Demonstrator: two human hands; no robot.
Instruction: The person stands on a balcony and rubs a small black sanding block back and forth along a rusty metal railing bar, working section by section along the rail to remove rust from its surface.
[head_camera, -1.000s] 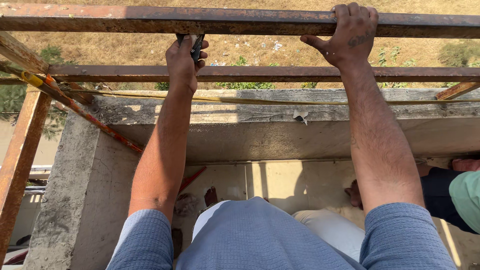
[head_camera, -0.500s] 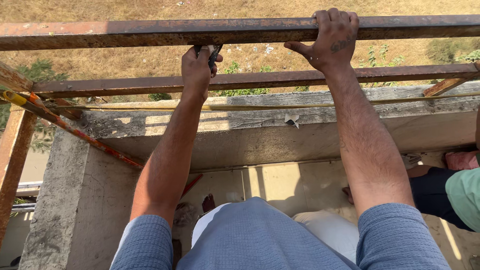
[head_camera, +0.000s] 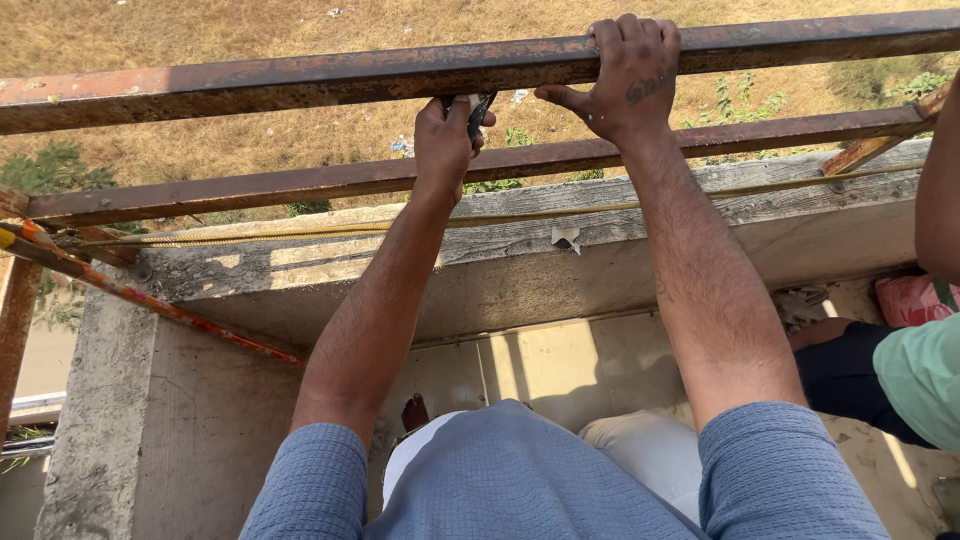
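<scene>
My right hand (head_camera: 632, 75) is wrapped over the top of the upper rusty steel rail (head_camera: 300, 80), a long flat-sided bar that runs almost straight across in front of me, left to right, rising slightly toward the right. The fingers (head_camera: 630, 30) curl over its far edge and the thumb hooks under the near edge, so they are clamped on the bar itself.

My left hand (head_camera: 445, 140) sits just below that rail and a little to the left of the right hand, closed into a fist around a small dark hand tool (head_camera: 478, 108). Only the tool's tip shows above my knuckles; it points up and slightly right, with its end touching or almost touching the underside of the upper rail. I cannot tell what kind of tool it is.

So the rail's long axis lies crosswise to both forearms, and the tool stands nearly square to it. The left hand is the one carrying the tool; the right hand holds the rail just beside it.

Behind the left fist runs the lower rusty steel rail (head_camera: 250, 185), parallel to the first. Beneath that lie a weathered grey wooden plank (head_camera: 760, 200) and a concrete ledge (head_camera: 330, 290). Another person's green sleeve (head_camera: 920, 375) shows at the right edge.
</scene>
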